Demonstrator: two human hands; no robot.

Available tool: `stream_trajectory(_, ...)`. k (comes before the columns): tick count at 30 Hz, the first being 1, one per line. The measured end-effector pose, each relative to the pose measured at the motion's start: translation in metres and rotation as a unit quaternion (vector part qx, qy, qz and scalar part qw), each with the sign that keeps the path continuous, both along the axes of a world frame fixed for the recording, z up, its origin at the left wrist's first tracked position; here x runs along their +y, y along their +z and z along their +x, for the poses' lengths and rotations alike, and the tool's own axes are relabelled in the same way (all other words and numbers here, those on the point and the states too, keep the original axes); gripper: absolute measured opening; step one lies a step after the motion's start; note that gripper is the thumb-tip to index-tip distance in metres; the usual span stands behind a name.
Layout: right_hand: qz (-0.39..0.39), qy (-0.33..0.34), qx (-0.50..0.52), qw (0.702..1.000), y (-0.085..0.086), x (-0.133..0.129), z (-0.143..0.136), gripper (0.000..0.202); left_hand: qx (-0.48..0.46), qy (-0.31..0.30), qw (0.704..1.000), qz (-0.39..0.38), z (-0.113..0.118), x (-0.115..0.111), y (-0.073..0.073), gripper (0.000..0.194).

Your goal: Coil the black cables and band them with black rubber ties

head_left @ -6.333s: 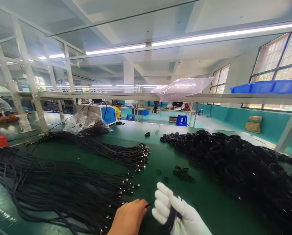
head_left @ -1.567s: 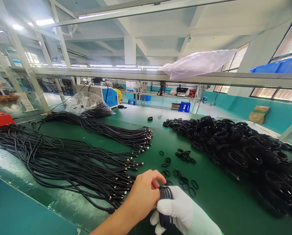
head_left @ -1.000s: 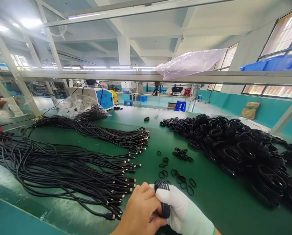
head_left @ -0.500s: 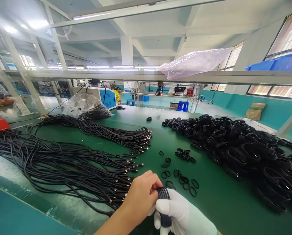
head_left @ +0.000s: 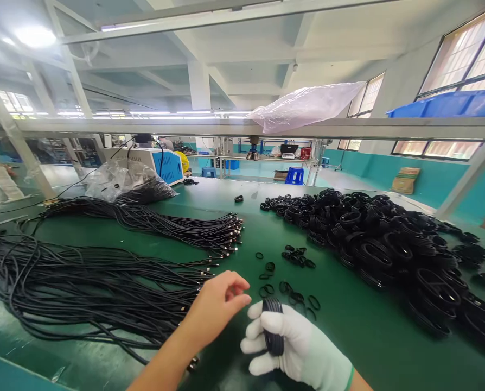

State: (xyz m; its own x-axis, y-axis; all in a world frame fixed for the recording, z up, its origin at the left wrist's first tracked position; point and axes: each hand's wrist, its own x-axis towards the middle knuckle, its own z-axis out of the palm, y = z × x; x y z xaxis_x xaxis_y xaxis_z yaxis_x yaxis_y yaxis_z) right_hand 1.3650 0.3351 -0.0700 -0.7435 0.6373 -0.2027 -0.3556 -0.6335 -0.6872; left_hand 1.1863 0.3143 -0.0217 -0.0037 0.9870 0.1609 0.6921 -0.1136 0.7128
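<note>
My right hand [head_left: 293, 339], in a white glove, holds a coiled black cable [head_left: 273, 328] between thumb and fingers. To its left, my bare left hand [head_left: 222, 304] is off the coil, its thumb and fingertips apart with nothing between them. Just beyond the glove lie small black rings [head_left: 313, 302] on the green table [head_left: 242, 347]. Long straight black cables [head_left: 116, 288] spread over the table's left side, their metal plugs near my left hand. A second bundle of cables [head_left: 165, 222] lies behind them.
A large pile of coiled black cables [head_left: 372, 244] covers the right side. Farther back at the left are a clear plastic bag [head_left: 124, 179] and a blue and white machine [head_left: 167, 165]. A shelf rail [head_left: 210, 127] crosses above the table.
My left hand has let go of the coil and moved left, its fingers opening. The gloved hand keeps the coil, its fingers now more spread. The view has shifted slightly to the right.
</note>
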Motion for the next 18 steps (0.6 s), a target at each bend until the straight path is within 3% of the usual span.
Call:
stream_trajectory(3,-0.008,-0.082,0.013,0.997,0.019,0.018,0.026,0.034,0.024,0.020,0.999,-0.011,-0.011,0.006,0.001,0.012)
stream_trajectory(7,-0.028,-0.190,0.022,0.981,0.032,0.038,0.056,0.032,0.071,-0.021,0.997,-0.029,0.006,0.008,-0.007,0.010)
stream_trajectory(11,-0.020,-0.180,0.005,0.983,0.030,0.042,0.059,0.029,0.111,-0.079,0.990,-0.045,0.030,0.008,-0.008,0.019)
stream_trajectory(15,-0.022,-0.196,-0.023,0.980,0.031,0.037,0.054,0.031,0.133,-0.131,0.980,-0.069,0.036,-0.003,-0.008,0.024)
stream_trajectory(18,-0.010,-0.197,-0.030,0.980,0.033,0.034,0.050,0.038,0.135,-0.150,0.975,-0.089,0.040,-0.016,-0.018,0.019)
